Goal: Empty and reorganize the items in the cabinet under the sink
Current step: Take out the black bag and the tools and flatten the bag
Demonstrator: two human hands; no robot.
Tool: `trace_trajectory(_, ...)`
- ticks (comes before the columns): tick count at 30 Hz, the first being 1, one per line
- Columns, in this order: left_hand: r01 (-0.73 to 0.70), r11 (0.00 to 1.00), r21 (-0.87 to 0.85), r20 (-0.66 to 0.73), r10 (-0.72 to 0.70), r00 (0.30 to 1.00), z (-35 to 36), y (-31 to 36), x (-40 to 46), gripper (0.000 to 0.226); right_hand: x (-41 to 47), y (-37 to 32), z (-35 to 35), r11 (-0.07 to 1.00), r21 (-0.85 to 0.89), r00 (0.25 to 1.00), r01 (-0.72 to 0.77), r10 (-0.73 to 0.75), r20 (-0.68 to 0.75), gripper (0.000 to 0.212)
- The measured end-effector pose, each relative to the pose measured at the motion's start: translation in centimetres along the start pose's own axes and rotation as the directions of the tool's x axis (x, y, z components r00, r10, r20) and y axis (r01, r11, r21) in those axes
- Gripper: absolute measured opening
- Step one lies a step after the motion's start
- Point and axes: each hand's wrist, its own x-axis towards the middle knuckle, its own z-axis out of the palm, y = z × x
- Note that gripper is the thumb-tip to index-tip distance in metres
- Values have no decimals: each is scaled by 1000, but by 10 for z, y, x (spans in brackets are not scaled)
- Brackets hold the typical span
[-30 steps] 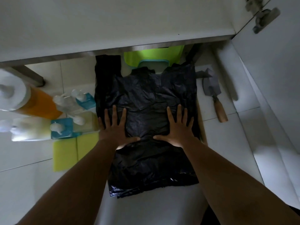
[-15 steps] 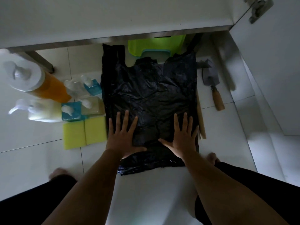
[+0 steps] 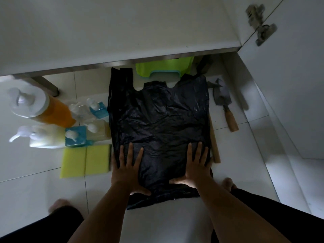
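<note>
Ten spread fingers lie flat as I watch the left hand (image 3: 128,170) and right hand (image 3: 196,166) press the lower part of a black plastic bag (image 3: 159,123), laid out mid-frame on the tiled floor (image 3: 35,186) before the open cabinet. Bottles (image 3: 52,125) and yellow sponges (image 3: 85,160) sit left; a trowel (image 3: 225,104) lies right.

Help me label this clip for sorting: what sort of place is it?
Probably a home kitchen floor in front of an open cabinet: a cabinet door with a hinge, soap bottles and yellow sponges on white floor tiles.
</note>
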Motion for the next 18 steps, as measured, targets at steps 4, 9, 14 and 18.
trace_trajectory(4,-143,984,-104,-423,86,902,-15,5,11,110,3,-11,-6,992,120,941,50,-7,-339,132)
trace_trajectory(9,-48,989,-139,-373,-7,928,-23,-8,52,96,39,-38,-35,992,88,936,88,-52,-349,113)
trace_trajectory(14,-45,997,-63,-169,34,985,-18,-13,70,116,64,-42,-46,999,13,995,38,-36,-96,143)
trace_trajectory(18,-29,997,-73,-149,18,989,-15,-13,71,123,65,-40,-46,999,3,998,40,-40,-54,147)
